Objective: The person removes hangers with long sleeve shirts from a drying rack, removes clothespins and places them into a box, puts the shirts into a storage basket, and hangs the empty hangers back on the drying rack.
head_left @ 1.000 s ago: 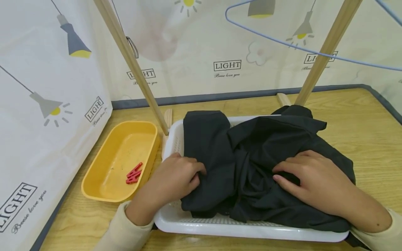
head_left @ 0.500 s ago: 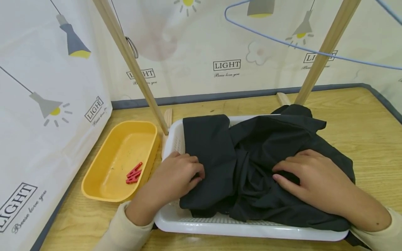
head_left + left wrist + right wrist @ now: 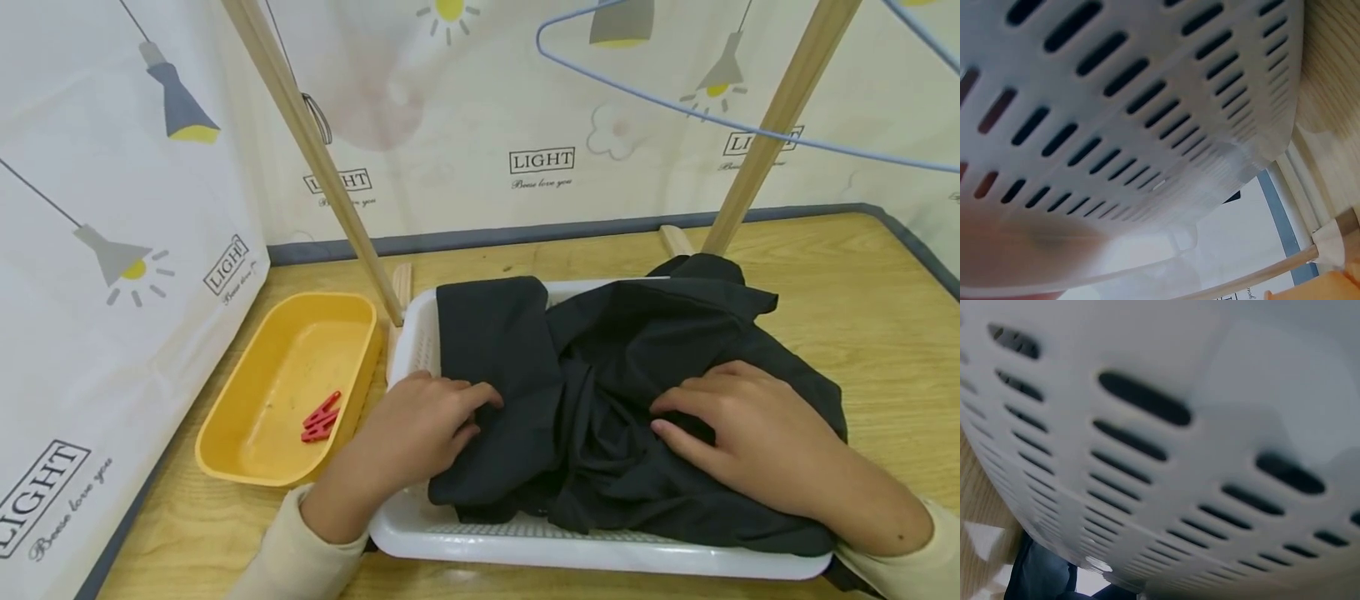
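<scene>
Black cloth (image 3: 637, 333) lies heaped in a white plastic basket (image 3: 600, 562), with a flatter folded part on the left. My left hand (image 3: 423, 421) rests over the basket's left side, its loosely bent fingers on the left edge of the folded part. On the right, my right hand (image 3: 757, 433) lies on the bunched cloth, thumb and index finger apart. Both wrist views look at the outside of the slotted basket wall (image 3: 1141, 247), and the right wrist view shows the same wall (image 3: 1260, 394) up close; the fingers are hidden there.
Left of the basket stands a yellow tub (image 3: 292, 333) holding red clothespins (image 3: 321, 421). Two wooden posts (image 3: 330, 183) rise behind the basket, and a blue hanger (image 3: 675, 104) hangs above. A printed sheet (image 3: 450, 200) backs the wood-grain table (image 3: 862, 275).
The far end of the folded part has settled flatter and slightly nearer. My left fingers drew in briefly, then straightened a little over the cloth. The right hand has stayed in place.
</scene>
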Available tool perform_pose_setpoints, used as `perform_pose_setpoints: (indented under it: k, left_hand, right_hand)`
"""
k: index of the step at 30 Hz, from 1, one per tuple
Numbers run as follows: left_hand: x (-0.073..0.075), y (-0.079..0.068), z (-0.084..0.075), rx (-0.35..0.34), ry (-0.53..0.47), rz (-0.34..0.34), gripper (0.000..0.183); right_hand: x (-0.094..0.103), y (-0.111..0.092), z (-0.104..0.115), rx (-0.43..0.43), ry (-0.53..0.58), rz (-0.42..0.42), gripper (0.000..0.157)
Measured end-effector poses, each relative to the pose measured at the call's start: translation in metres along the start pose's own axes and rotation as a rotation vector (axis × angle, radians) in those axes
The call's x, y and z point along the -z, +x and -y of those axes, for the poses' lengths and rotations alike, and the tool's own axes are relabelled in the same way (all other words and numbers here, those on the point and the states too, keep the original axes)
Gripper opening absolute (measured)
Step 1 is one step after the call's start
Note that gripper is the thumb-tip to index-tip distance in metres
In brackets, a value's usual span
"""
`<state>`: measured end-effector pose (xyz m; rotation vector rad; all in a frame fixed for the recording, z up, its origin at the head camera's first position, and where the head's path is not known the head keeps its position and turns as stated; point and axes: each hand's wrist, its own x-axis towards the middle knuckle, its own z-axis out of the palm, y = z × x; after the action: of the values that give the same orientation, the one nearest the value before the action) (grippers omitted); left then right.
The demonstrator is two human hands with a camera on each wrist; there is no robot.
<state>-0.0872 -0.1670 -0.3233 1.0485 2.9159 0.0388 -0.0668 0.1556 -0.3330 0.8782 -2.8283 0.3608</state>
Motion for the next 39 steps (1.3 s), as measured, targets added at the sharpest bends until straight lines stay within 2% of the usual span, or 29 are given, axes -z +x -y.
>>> perform_pose_setpoints:
  k: [6,9,11,16,19,22,26,28,31,34,39]
  left_hand:
    - [-0.001,0.001,0.0,-0.005,-0.024,-0.079,0.023]
    - [0.0,0.001,0.001,-0.033,-0.062,-0.137,0.019]
    - [0.001,0.002,0.001,-0.071,-0.101,-0.205,0.018]
    - [0.009,0.002,0.003,-0.189,-0.235,-0.425,0.014]
    - [0.016,0.0,0.001,-0.238,-0.326,-0.483,0.013]
    - [0.02,-0.003,-0.003,-0.283,-0.442,-0.48,0.013]
    - [0.028,-0.008,-0.01,-0.354,-0.605,-0.439,0.013]
    - [0.031,-0.009,-0.014,-0.383,-0.655,-0.418,0.013]
    - [0.033,-0.012,-0.017,-0.392,-0.688,-0.381,0.014]
    - [0.032,-0.012,-0.016,-0.349,-0.657,-0.339,0.016]
    - [0.027,-0.012,-0.007,-0.172,-0.526,-0.255,0.021]
  right_hand:
    - [0.0,-0.001,0.0,0.001,-0.002,-0.01,0.012]
    - [-0.001,-0.001,0.0,-0.005,0.0,-0.003,0.012]
    - [-0.001,-0.002,0.0,-0.009,0.002,0.0,0.012]
    - [-0.001,-0.001,-0.001,-0.003,0.002,-0.007,0.012]
    - [-0.001,0.0,-0.001,0.005,0.007,-0.013,0.011]
    - [0.0,0.0,-0.001,0.007,0.009,-0.013,0.01]
    - [0.0,0.0,-0.001,0.011,0.004,-0.018,0.01]
    - [0.0,0.0,-0.001,0.015,0.002,-0.023,0.01]
    - [0.0,0.0,-0.001,0.022,0.018,-0.024,0.01]
    - [-0.001,-0.002,-0.001,0.026,0.021,-0.029,0.01]
    - [-0.001,-0.002,-0.002,0.035,0.018,-0.044,0.01]
